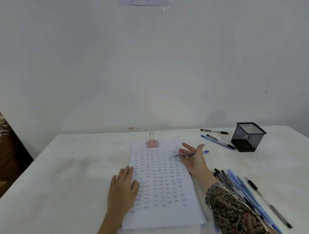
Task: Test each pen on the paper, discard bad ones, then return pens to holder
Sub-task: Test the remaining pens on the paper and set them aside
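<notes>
One blue pen (204,152) lies in the upturned right hand (194,160) — fingers loosely curled round it — over the paper's (163,215) top right corner; the left hand (124,187) rests flat, fingers straight, on the paper's left edge on the bench (66,167).

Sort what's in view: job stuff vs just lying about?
Job: paper; pen held in right hand; left hand flat on the paper; holder; loose pens beside it; pen pile.
Lying about: clip; wall sheet.
</notes>
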### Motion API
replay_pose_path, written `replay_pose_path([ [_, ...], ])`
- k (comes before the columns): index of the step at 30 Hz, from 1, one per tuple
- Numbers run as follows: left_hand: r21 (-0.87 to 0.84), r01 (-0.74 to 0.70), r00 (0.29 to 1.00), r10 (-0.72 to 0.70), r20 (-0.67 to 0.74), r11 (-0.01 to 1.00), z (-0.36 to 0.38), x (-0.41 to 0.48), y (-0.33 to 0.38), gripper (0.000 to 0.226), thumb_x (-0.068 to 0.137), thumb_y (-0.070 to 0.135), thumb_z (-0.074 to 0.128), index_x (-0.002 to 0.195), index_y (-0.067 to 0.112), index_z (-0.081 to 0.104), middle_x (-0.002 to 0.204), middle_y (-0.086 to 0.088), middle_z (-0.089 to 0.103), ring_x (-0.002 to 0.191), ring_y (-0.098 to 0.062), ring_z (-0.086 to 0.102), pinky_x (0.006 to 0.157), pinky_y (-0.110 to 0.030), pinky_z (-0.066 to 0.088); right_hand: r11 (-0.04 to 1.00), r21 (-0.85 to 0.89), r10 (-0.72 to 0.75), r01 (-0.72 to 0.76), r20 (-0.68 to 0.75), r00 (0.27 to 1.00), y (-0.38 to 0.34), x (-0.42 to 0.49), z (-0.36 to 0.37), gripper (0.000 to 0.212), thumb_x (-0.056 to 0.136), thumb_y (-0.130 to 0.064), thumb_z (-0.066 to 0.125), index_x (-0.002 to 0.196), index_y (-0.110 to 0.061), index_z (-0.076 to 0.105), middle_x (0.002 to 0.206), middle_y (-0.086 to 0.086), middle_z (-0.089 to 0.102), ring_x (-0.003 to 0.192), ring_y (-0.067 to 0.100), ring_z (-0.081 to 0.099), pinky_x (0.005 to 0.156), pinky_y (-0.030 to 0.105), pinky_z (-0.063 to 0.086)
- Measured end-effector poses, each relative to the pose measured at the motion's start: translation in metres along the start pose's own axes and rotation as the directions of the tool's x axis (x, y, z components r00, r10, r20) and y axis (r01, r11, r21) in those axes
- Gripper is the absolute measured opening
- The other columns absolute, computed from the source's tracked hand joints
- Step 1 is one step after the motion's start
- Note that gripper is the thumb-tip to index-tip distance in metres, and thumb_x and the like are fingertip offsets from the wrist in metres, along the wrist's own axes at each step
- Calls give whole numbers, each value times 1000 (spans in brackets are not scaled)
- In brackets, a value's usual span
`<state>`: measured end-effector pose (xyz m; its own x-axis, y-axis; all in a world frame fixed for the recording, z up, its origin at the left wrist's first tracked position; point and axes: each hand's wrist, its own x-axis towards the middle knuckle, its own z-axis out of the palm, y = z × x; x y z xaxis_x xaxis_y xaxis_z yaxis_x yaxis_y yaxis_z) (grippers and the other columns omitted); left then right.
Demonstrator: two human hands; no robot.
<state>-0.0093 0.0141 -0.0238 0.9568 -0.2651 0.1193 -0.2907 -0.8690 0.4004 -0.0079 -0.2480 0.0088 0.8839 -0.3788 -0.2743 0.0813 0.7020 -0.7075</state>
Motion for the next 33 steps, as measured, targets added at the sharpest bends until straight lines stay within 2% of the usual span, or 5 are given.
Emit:
replay_pose_path([
  [6,-9,1,1000,-1,0,1000,1,1,0,95,60,54,-9,146,22,16,154,7,13,143,-9,6,115,-29,-2,997,-73,-13,15,29,1000,-4,1,-3,72,92,-60,17,84,-3,61,72,13,70,56,22,69,50,24,57],
  [9,-3,4,1000,-4,8,1000,0,1,-1,96,60,54,-10,147,22,14,155,8,12,143,-8,4,115,-28,-3,994,9,-109,108,21,994,-3,-2,-2,25,94,-10,49,71,-4,54,67,13,66,54,18,68,52,20,55],
  [11,-2,2,1000,-2,6,1000,0,1,-1,95,60,54,-10,147,22,14,154,8,12,143,-8,4,115,-28,-3,977,-95,-190,191,20,982,-2,1,-4,25,85,13,52,72,-7,49,53,8,61,45,14,61,47,16,51],
  [17,-15,6,1000,-6,11,1000,-1,0,0,96,60,55,-9,147,23,14,154,8,12,143,-8,5,115,-28,-2,716,-588,-411,377,82,908,10,4,-7,53,74,25,50,57,-18,24,47,-12,29,41,1,28,46,13,31],
  [33,-18,7,1000,-6,9,1000,-1,-1,0,95,61,55,-8,147,22,15,154,8,13,143,-8,6,115,-29,-1,603,-694,-443,393,119,889,10,-6,0,55,69,24,48,54,-20,20,58,-3,21,42,3,21,47,8,25],
])
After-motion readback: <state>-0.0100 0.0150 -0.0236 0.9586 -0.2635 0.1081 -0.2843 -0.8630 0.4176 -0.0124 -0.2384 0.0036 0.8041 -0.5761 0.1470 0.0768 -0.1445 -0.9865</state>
